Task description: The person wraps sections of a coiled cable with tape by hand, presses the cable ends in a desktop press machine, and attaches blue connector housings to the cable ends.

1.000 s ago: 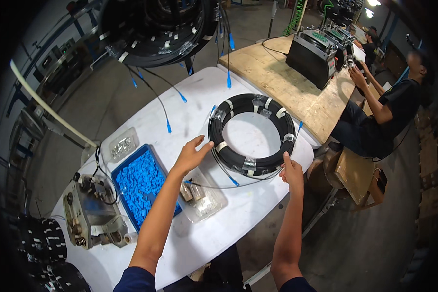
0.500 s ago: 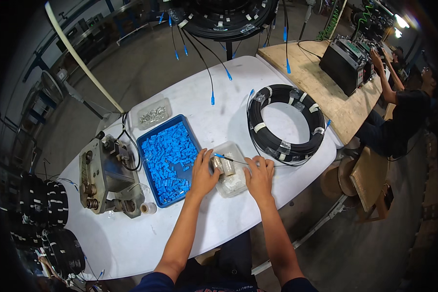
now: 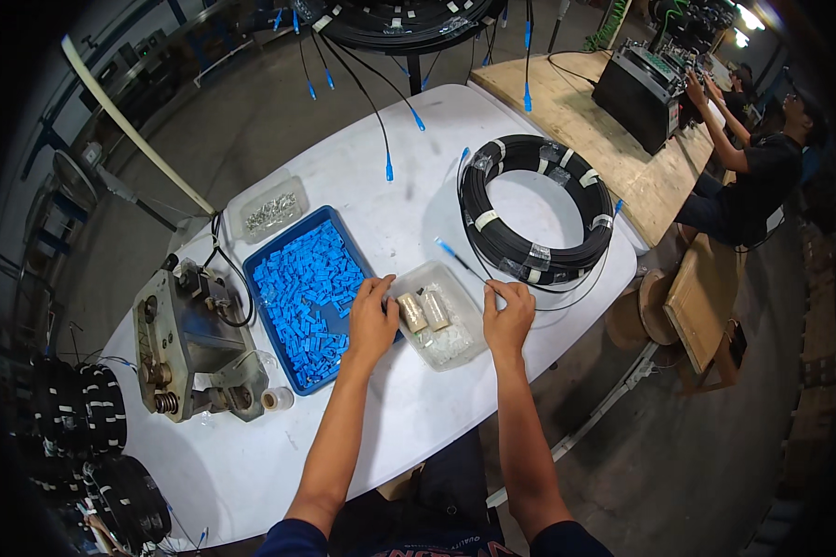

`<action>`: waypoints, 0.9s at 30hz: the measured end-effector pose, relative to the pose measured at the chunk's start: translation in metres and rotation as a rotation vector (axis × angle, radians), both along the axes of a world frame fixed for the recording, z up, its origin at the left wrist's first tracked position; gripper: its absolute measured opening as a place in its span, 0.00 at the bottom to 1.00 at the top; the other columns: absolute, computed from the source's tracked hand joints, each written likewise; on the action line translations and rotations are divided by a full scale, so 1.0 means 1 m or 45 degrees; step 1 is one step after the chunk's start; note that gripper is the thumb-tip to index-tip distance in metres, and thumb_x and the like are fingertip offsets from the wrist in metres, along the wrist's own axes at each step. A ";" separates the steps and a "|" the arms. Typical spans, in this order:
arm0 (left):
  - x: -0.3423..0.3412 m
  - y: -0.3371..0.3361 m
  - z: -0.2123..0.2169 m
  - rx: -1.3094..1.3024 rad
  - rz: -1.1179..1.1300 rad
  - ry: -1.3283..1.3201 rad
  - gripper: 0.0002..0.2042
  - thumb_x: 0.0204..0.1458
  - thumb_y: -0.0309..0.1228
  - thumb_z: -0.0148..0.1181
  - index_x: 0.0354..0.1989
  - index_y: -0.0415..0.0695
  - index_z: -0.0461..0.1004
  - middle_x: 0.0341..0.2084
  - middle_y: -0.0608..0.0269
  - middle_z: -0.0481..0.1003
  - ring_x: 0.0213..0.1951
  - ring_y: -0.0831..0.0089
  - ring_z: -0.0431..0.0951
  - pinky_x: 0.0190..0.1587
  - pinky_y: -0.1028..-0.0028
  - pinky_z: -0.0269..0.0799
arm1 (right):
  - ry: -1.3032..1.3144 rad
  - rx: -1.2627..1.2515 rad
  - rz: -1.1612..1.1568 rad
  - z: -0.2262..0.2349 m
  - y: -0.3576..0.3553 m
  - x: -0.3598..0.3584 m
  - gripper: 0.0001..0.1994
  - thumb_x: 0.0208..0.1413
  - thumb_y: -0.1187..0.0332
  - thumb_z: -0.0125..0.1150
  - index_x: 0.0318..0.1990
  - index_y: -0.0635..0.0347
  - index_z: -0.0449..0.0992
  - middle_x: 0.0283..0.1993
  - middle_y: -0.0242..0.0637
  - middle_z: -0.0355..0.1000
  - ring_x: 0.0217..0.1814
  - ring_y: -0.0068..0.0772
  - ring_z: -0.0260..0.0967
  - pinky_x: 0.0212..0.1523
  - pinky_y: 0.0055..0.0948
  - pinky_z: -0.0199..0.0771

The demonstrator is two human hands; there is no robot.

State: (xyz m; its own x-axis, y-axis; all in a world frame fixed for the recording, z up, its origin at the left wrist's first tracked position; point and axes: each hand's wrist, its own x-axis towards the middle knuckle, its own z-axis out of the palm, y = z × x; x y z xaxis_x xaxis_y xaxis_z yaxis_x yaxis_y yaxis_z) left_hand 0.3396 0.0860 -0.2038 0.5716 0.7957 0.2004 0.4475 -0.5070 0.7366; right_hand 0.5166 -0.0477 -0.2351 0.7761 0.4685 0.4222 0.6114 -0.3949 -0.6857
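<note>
My left hand (image 3: 372, 320) rests on the white table (image 3: 344, 167), its fingers at the left rim of a clear plastic tray (image 3: 450, 348) that holds two small rolls and tiny clear parts. My right hand (image 3: 508, 317) pinches a thin black cable (image 3: 464, 265) with a blue tip, just right of that tray. The cable runs off a black cable coil (image 3: 536, 206) bound with white tape, lying on the table beyond my right hand. A blue tray (image 3: 308, 297) full of small blue pieces sits beside my left hand.
A grey metal machine (image 3: 190, 339) stands at the table's left end, a small tape roll (image 3: 276, 399) beside it. A clear box of metal bits (image 3: 269, 212) lies behind the blue tray. Blue-tipped cables (image 3: 388, 167) hang from above. A person (image 3: 762, 176) works at a wooden bench (image 3: 604, 121).
My hands left the black coil and came back to the clear tray. My right hand took hold of the thin cable end. The view swung left.
</note>
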 end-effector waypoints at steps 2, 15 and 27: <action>0.001 0.005 -0.001 0.001 -0.008 0.021 0.17 0.52 0.23 0.53 0.51 0.37 0.75 0.41 0.50 0.73 0.37 0.56 0.76 0.42 0.64 0.73 | 0.019 -0.038 -0.025 0.002 0.004 0.000 0.08 0.51 0.69 0.65 0.39 0.54 0.82 0.35 0.35 0.70 0.40 0.41 0.67 0.44 0.40 0.66; -0.039 -0.029 -0.001 0.017 0.185 -0.364 0.15 0.55 0.23 0.56 0.51 0.34 0.74 0.47 0.47 0.73 0.50 0.55 0.75 0.55 0.67 0.68 | -0.028 0.204 0.188 0.033 -0.007 -0.072 0.08 0.48 0.79 0.62 0.37 0.59 0.79 0.38 0.39 0.73 0.46 0.43 0.66 0.49 0.40 0.66; -0.238 -0.118 -0.034 -0.371 0.730 -0.486 0.09 0.53 0.21 0.60 0.43 0.38 0.77 0.35 0.59 0.80 0.34 0.75 0.77 0.35 0.78 0.69 | 0.268 0.071 1.142 0.032 0.025 -0.257 0.13 0.48 0.82 0.61 0.42 0.63 0.78 0.39 0.42 0.72 0.41 0.40 0.71 0.40 0.33 0.72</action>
State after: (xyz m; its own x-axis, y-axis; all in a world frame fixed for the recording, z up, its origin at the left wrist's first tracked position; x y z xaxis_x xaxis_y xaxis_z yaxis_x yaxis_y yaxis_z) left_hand 0.1021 -0.0321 -0.2374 -0.0160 0.9992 0.0375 0.2690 -0.0318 0.9626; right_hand 0.2601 -0.0226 -0.2029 0.1958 0.9148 0.3534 0.5327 0.2033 -0.8215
